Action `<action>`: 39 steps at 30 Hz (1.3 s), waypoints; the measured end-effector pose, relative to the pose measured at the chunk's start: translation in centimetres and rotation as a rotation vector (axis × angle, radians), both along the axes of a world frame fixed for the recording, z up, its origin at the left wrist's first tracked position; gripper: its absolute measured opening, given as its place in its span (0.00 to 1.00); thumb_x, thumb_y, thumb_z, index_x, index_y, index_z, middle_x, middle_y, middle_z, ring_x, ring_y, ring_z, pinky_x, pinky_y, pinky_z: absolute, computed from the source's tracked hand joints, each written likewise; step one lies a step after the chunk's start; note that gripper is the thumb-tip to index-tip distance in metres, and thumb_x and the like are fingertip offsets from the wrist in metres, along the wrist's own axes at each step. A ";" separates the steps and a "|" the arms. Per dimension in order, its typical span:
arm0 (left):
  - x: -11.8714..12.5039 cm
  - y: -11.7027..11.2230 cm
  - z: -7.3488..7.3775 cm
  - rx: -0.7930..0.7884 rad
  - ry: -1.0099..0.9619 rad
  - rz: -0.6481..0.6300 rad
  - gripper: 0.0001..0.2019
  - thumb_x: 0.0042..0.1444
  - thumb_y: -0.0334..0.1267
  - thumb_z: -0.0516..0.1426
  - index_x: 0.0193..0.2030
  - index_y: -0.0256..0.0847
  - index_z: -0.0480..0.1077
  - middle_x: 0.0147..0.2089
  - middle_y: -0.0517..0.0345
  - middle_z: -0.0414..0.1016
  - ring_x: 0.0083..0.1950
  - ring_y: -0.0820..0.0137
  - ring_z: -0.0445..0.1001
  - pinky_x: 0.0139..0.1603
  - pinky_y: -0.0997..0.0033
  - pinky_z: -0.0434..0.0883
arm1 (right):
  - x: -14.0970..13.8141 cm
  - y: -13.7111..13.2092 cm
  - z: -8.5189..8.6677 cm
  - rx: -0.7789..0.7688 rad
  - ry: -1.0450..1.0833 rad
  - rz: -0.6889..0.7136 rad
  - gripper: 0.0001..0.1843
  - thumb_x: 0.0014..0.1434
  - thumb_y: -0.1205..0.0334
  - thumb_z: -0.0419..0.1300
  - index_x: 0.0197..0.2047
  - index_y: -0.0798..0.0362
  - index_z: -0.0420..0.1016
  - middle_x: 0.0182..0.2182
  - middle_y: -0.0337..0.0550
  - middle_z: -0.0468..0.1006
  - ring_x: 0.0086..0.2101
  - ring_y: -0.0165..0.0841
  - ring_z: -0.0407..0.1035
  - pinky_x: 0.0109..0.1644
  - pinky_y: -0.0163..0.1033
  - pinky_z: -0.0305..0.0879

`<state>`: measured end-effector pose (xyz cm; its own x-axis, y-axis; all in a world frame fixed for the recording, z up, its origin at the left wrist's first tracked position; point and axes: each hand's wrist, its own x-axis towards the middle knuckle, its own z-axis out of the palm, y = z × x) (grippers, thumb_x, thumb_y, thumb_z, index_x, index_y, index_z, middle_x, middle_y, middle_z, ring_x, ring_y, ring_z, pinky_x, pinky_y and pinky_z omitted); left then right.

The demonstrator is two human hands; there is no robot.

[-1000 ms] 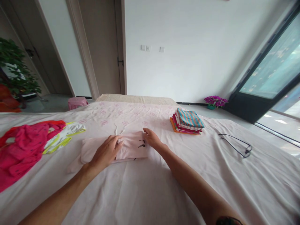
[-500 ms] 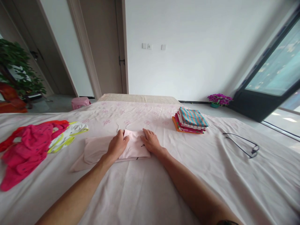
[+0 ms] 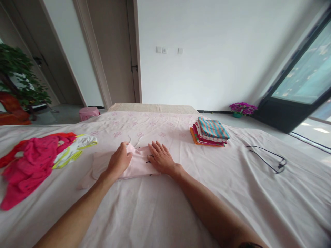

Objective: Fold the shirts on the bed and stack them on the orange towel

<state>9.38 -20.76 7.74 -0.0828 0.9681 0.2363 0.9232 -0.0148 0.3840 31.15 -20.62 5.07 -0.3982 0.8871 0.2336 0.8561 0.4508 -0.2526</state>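
A pale pink garment (image 3: 139, 163) with small black marks lies folded on the bedspread in front of me. Two thin white strings (image 3: 134, 140) stick out at its far edge. My left hand (image 3: 119, 161) pinches a fold of the cloth, thumb toward the middle, and the fabric puckers beside it. Flat on the garment's right part rests my right hand (image 3: 162, 159), fingers stretched out and slightly spread. The garment's left end, with a loose part (image 3: 86, 181), lies under and beyond my left forearm.
A neat stack of folded cloths (image 3: 210, 132) stands to the right, and black-framed glasses (image 3: 279, 165) lie farther right. Crumpled pink clothes (image 3: 33, 160) and a white-and-yellow piece (image 3: 69, 151) lie at left. The pale flowered bedspread (image 3: 165, 213) has creases.
My left hand has moved left, drawing the fabric with it. My right hand has slid slightly left onto the garment and lies flatter. More of the black print shows.
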 end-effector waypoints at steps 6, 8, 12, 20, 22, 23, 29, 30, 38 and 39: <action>1.3 -2.1 -0.2 0.357 0.295 -0.163 0.16 0.61 0.30 0.50 0.55 0.40 0.67 0.55 0.45 0.73 0.53 0.58 0.74 0.53 0.59 0.69 | -0.1 -0.2 0.8 0.073 0.010 0.007 0.33 0.72 0.48 0.41 0.73 0.55 0.49 0.72 0.47 0.48 0.71 0.38 0.38 0.73 0.50 0.37; 2.1 -2.4 -0.8 0.366 0.279 -0.302 0.13 0.62 0.30 0.49 0.51 0.41 0.69 0.52 0.48 0.75 0.53 0.61 0.74 0.55 0.61 0.69 | -0.1 -0.4 0.9 0.091 -0.021 0.080 0.32 0.72 0.48 0.41 0.73 0.53 0.50 0.72 0.46 0.49 0.71 0.37 0.38 0.73 0.50 0.35; 2.6 -3.0 -2.6 0.295 0.312 -0.381 0.13 0.62 0.32 0.52 0.52 0.38 0.69 0.55 0.45 0.74 0.57 0.58 0.72 0.58 0.56 0.68 | 0.4 -0.2 0.3 -0.018 -0.109 0.069 0.29 0.72 0.49 0.43 0.71 0.51 0.56 0.70 0.46 0.55 0.70 0.39 0.44 0.72 0.52 0.37; 2.4 -4.3 -2.6 0.342 0.301 -0.477 0.13 0.63 0.27 0.49 0.47 0.40 0.72 0.57 0.44 0.73 0.59 0.57 0.70 0.60 0.51 0.67 | 1.1 2.6 1.1 -0.067 0.105 -0.073 0.22 0.72 0.57 0.42 0.57 0.45 0.74 0.56 0.41 0.76 0.56 0.35 0.68 0.60 0.39 0.58; 2.9 -4.3 -2.6 0.357 0.245 -0.586 0.14 0.63 0.28 0.49 0.49 0.42 0.72 0.56 0.47 0.73 0.59 0.60 0.70 0.61 0.53 0.67 | 0.9 3.8 1.6 -0.062 0.127 -0.080 0.20 0.71 0.58 0.46 0.57 0.46 0.76 0.53 0.42 0.79 0.52 0.35 0.70 0.57 0.37 0.59; 3.2 -4.4 -2.7 0.355 0.215 -0.642 0.14 0.63 0.29 0.50 0.51 0.43 0.71 0.56 0.48 0.73 0.59 0.61 0.70 0.62 0.54 0.67 | 0.9 4.4 1.7 -0.058 0.120 -0.080 0.19 0.70 0.58 0.49 0.56 0.47 0.77 0.51 0.43 0.79 0.51 0.36 0.70 0.57 0.37 0.59; 4.6 -4.6 -3.4 0.245 0.085 -0.779 0.19 0.63 0.41 0.55 0.61 0.44 0.67 0.59 0.49 0.71 0.61 0.59 0.68 0.63 0.53 0.68 | 0.7 6.6 1.6 -0.048 0.034 -0.015 0.11 0.63 0.55 0.59 0.41 0.48 0.83 0.40 0.43 0.81 0.44 0.38 0.70 0.51 0.37 0.60; 4.7 -4.7 -3.4 0.224 0.072 -0.780 0.20 0.63 0.42 0.56 0.61 0.44 0.66 0.60 0.48 0.70 0.61 0.59 0.68 0.63 0.53 0.67 | 0.6 6.8 1.5 -0.031 0.039 -0.014 0.12 0.63 0.56 0.58 0.40 0.48 0.82 0.39 0.43 0.81 0.44 0.37 0.70 0.51 0.37 0.59; 4.8 -4.9 -3.2 0.128 -0.021 -0.819 0.23 0.64 0.43 0.54 0.65 0.45 0.64 0.63 0.48 0.69 0.64 0.59 0.67 0.65 0.52 0.66 | 0.2 7.7 0.4 -0.031 0.040 -0.147 0.13 0.64 0.59 0.55 0.41 0.50 0.82 0.43 0.45 0.81 0.46 0.37 0.69 0.52 0.38 0.58; 4.8 -4.8 -3.0 0.113 -0.049 -0.818 0.22 0.65 0.42 0.53 0.64 0.45 0.65 0.63 0.49 0.70 0.64 0.60 0.67 0.66 0.52 0.66 | 0.2 7.6 0.5 -0.036 0.036 -0.163 0.13 0.64 0.60 0.55 0.41 0.50 0.82 0.43 0.46 0.81 0.46 0.37 0.68 0.52 0.39 0.58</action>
<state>14.19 -25.58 4.70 0.6246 0.6978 0.3507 0.5866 -0.7156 0.3793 31.36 -13.04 5.60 -0.2398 0.9474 0.2120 0.9073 0.2964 -0.2983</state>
